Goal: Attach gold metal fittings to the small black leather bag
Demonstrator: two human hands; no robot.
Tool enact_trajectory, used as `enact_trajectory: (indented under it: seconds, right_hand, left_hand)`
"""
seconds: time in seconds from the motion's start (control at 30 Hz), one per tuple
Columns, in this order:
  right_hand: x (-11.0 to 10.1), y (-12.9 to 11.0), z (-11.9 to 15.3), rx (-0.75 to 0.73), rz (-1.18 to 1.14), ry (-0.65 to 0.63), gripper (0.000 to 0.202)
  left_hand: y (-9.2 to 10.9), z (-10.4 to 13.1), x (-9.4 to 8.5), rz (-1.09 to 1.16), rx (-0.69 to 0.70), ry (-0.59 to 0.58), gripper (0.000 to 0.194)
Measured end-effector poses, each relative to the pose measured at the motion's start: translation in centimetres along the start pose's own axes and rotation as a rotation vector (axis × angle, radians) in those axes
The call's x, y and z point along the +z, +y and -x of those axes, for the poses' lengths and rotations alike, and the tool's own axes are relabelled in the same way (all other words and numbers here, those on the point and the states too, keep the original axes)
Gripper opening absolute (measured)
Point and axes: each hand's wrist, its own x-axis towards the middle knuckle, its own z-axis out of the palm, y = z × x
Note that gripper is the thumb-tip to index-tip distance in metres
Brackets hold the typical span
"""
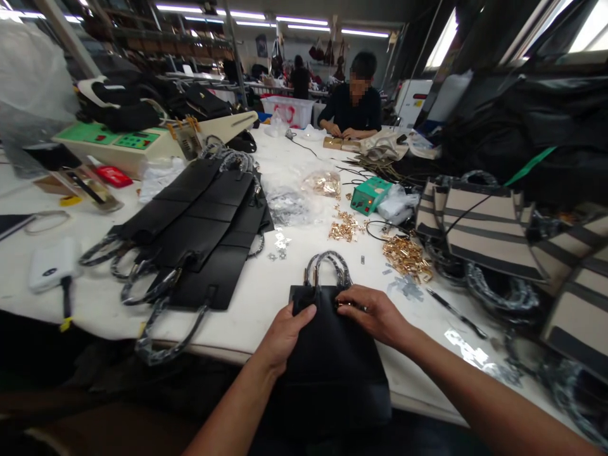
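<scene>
A black handbag (332, 361) hangs partly over the table's front edge in front of me, its wrapped handles (335, 263) pointing away. My left hand (285, 332) grips the bag's upper left edge, thumb on the front and fingers hidden behind. Near the upper right of the bag, my right hand (373, 310) is closed, thumb and fingers pinching a small shiny gold-coloured metal piece (346, 304) against the leather. Its exact shape is mostly covered by the fingers. Beyond the handles lie piles of gold metal fittings (406, 256) and flat silver plates (406, 288).
Stacked black bags (199, 221) lie to the left, beige-striped bags (491, 231) to the right. A green box (371, 194) with a cable stands mid-table. Also there are a pen (456, 311), a white power bank (53, 266) and a co-worker (356, 104) seated across.
</scene>
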Motion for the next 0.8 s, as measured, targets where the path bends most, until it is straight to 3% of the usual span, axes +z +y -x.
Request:
enact_trajectory:
  seconds: [0.17,0.23,0.43,0.57,0.7,0.8]
  right_hand:
    - [0.2,0.7,0.1,-0.02,0.022,-0.007,0.019]
    - [0.8,1.2,0.4,-0.048,0.069,0.005,0.022]
    - [3.3,2.0,1.3,-0.155,0.323,0.11,0.026]
    - [3.8,2.1,1.3,-0.168,0.422,0.108,0.025]
    - [4.0,2.0,1.2,-0.16,0.453,0.087,0.026]
    - [4.4,2.1,1.8,-0.19,0.482,0.107,0.027]
  left_hand:
    - [0.1,0.1,0.2,-0.161,0.032,0.08,0.047]
    - [0.0,-0.1,0.3,-0.346,0.144,0.139,0.047]
    - [-0.6,0.2,0.5,-1.04,0.581,0.504,0.068]
    - [-0.5,1.3,1.6,-1.55,0.827,0.446,0.035]
    - [-0.3,1.4,3.1,-1.736,0.724,0.319,0.022]
    - [-1.1,1.5,3.9,-1.721,0.665,0.356,0.02]
